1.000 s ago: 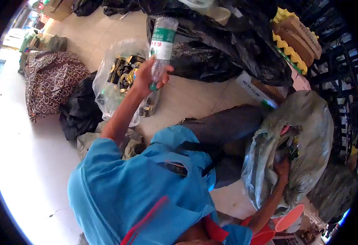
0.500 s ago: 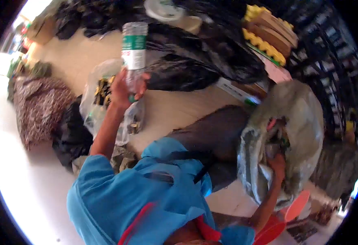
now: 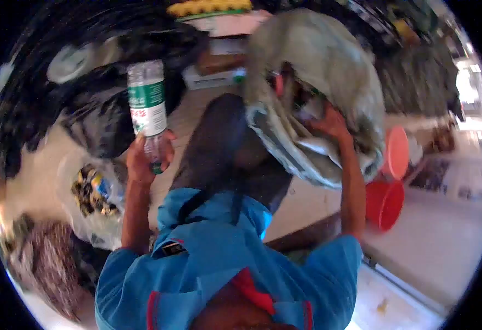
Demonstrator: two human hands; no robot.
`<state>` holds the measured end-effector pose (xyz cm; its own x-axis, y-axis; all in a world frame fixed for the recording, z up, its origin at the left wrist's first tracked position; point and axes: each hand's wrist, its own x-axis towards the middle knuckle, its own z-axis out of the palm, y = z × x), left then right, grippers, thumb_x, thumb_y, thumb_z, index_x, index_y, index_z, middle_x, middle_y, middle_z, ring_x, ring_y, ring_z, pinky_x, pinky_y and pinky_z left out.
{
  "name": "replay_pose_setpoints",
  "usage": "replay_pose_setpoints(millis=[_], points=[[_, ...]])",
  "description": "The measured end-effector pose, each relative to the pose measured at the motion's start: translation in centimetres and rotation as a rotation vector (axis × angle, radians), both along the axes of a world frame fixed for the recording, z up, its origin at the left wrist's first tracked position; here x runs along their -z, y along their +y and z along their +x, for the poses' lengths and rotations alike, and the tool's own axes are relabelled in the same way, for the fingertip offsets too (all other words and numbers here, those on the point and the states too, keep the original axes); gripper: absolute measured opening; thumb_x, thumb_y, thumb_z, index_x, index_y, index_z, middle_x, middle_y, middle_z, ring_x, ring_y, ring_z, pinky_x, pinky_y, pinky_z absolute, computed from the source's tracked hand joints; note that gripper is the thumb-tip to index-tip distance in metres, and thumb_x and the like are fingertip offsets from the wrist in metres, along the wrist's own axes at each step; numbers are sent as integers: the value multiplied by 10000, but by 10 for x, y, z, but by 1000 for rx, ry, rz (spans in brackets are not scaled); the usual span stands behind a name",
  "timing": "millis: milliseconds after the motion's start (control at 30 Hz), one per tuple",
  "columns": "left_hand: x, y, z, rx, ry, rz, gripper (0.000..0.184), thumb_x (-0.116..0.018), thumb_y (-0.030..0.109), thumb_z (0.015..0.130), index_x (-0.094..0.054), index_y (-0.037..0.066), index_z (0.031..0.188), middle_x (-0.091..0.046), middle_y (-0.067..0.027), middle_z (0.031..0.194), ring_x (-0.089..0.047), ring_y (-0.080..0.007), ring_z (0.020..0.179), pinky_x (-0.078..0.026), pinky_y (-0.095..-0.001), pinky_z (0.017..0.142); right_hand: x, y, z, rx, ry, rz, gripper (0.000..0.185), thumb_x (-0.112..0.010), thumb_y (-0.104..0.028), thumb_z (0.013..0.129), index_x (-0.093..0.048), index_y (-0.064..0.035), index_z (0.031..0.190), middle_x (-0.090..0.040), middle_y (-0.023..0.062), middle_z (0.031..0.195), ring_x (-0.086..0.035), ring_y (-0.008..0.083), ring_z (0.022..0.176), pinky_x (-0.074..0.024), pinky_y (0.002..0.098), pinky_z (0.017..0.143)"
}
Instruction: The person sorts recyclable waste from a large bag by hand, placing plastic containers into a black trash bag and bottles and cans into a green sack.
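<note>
My left hand (image 3: 148, 154) is wrapped round the neck end of a clear plastic bottle (image 3: 147, 104) with a green and white label. The bottle points base up, and a green cap shows at its lower end by my fingers. My right hand (image 3: 331, 125) reaches into the mouth of a large greyish woven sack (image 3: 329, 60). Its fingers lie among mixed items inside, one of them pinkish red; the fingertips are hidden, so any grip cannot be made out. Below my left hand's side sits a clear plastic bag (image 3: 76, 212) holding small dark and yellow pieces (image 3: 90, 190).
Black plastic bags (image 3: 95, 124) spread across the left and back. A yellow egg-tray-like piece (image 3: 211, 7) lies on a pink box at the top. Red tubs (image 3: 385, 206) stand right of the sack. A brown mesh sack (image 3: 48, 264) lies at lower left.
The view has swung to the right, so the sack sits nearer the middle. The bottle stays in my left hand, lower in view. My right hand remains inside the sack mouth.
</note>
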<state>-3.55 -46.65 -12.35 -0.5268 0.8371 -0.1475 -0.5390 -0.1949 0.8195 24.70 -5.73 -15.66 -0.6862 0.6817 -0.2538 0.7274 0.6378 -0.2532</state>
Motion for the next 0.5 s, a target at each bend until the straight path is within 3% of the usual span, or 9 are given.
replay_pose_setpoints(millis=[67,100,167,200,267,300,367,433,500], points=[[12,16,7,131,15,1,643,-431,531,842,-533,-76,1026,-599,-117,675,-534,-138,453,-417,-221,377,5,23,12,115,-23,-70,941,-756,-455,585,-362,14,1299,-535,226,1171,-516,325,1093,-393,378,943],[16,25,7,192,60,-2,627,-444,511,844,-527,-81,1034,-615,-132,719,-549,-143,475,-427,-223,380,23,43,16,109,17,-79,963,-729,-527,583,-363,-2,1303,-494,230,1227,-483,339,1139,-370,392,975],[8,51,29,128,36,-93,613,-455,511,853,-518,-64,1054,-619,-139,754,-559,-168,486,-429,-243,357,11,39,21,123,60,-87,988,-701,-599,581,-364,-19,1306,-453,234,1282,-449,353,1185,-347,406,1006],[0,61,37,216,79,-104,606,-460,505,855,-505,-55,1083,-627,-141,812,-580,-171,525,-440,-246,365,-29,13,8,113,84,-167,891,-720,-547,616,-417,3,1248,-525,209,1162,-493,318,1108,-371,392,961],[-2,88,42,399,98,-159,577,-493,467,854,-463,-25,1155,-634,-141,930,-612,-180,610,-454,-244,384,-39,3,9,128,107,-252,796,-740,-496,652,-470,26,1190,-596,184,1042,-537,283,1032,-394,378,915],[-8,103,49,423,113,-153,577,-493,467,854,-463,-25,1155,-634,-141,930,-612,-180,610,-454,-244,384,-13,13,18,63,270,-43,744,-710,-487,699,-480,26,1186,-598,173,1050,-542,266,1025,-401,371,912],[-26,134,77,563,153,-208,535,-533,427,849,-467,-19,1137,-636,-146,924,-609,-182,611,-465,-260,406,-16,5,31,27,419,182,693,-680,-478,745,-490,26,1182,-600,162,1059,-548,250,1018,-409,364,909],[-33,156,102,650,175,-190,489,-559,396,840,-481,-5,1108,-634,-134,897,-605,-175,617,-470,-274,433,-74,-55,26,327,836,-374,597,-584,-448,843,-492,24,1197,-597,136,1084,-546,218,1018,-418,332,907],[-34,183,144,690,327,-116,447,-616,316,833,-467,23,1135,-597,-84,860,-585,-133,605,-456,-254,431,-98,-105,39,475,1050,-813,583,-521,-459,882,-484,19,1214,-594,125,1091,-538,182,1017,-420,307,900]])
